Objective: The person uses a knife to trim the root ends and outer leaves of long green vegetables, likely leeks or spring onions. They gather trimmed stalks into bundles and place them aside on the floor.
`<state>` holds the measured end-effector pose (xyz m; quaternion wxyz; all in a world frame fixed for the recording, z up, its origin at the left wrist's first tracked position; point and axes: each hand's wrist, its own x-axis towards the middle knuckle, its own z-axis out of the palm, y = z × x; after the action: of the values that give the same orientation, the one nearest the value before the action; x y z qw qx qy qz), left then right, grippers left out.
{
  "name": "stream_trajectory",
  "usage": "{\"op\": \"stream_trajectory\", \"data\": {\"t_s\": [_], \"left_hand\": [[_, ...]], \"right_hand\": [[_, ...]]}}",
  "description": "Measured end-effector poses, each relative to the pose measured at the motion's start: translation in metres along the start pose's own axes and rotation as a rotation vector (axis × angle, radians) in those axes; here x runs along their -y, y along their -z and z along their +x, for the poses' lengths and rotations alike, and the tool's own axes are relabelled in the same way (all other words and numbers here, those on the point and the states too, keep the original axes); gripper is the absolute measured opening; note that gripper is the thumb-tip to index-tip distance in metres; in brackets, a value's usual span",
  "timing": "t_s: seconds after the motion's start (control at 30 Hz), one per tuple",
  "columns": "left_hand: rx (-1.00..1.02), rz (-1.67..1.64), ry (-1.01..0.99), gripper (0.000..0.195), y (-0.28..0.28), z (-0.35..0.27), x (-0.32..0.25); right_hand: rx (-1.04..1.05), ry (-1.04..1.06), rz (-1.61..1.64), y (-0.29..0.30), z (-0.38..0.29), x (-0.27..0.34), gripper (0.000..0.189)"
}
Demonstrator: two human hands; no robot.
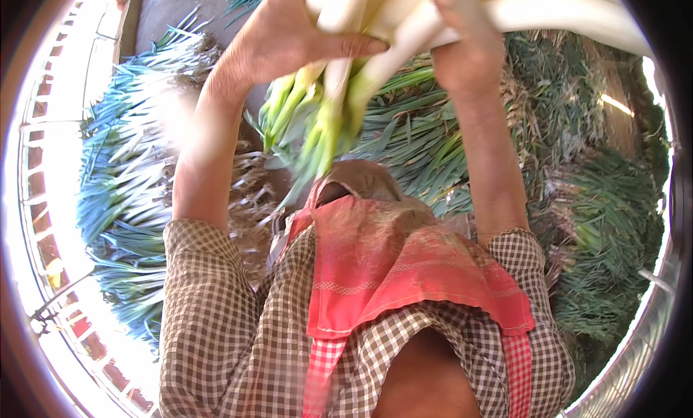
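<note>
A bunch of thick white long-onion or leek stalks [403, 41] is raised close to the camera, blurred and cut off by the top edge. Its green leaf ends [319, 134] hang down towards my red apron [373, 255]. My left hand [287, 44] has its thumb laid across the stalks; its other fingers are mostly out of view above. Around the stalks on the other side is my right hand [468, 50], thumb up, with white shafts stretching past it to the upper right.
Rows of long onions [135, 163] lie on the left, roots turned inwards. A green leaf heap [417, 131] lies before me, and another pile [606, 245] is on the right. Metal bars [38, 201] border the bright left side.
</note>
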<state>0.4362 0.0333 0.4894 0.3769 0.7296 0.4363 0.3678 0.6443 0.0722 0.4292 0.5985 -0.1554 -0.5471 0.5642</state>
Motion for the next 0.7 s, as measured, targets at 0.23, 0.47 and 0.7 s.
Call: {"op": "stream_trajectory", "data": {"t_s": [0.23, 0.47, 0.7], "left_hand": [[-0.357, 0.052, -0.487, 0.073, -0.067, 0.024, -0.012], [-0.739, 0.010, -0.454, 0.062, -0.207, -0.022, -0.049], [-0.718, -0.224, -0.330, 0.068, -0.231, -0.050, -0.050]], "right_hand": [[0.046, -0.083, -0.094, 0.064, 0.006, 0.047, 0.050], [-0.232, -0.184, -0.383, 0.096, -0.083, 0.106, 0.052], [-0.375, -0.353, -0.581, 0.101, -0.140, 0.132, 0.055]]}}
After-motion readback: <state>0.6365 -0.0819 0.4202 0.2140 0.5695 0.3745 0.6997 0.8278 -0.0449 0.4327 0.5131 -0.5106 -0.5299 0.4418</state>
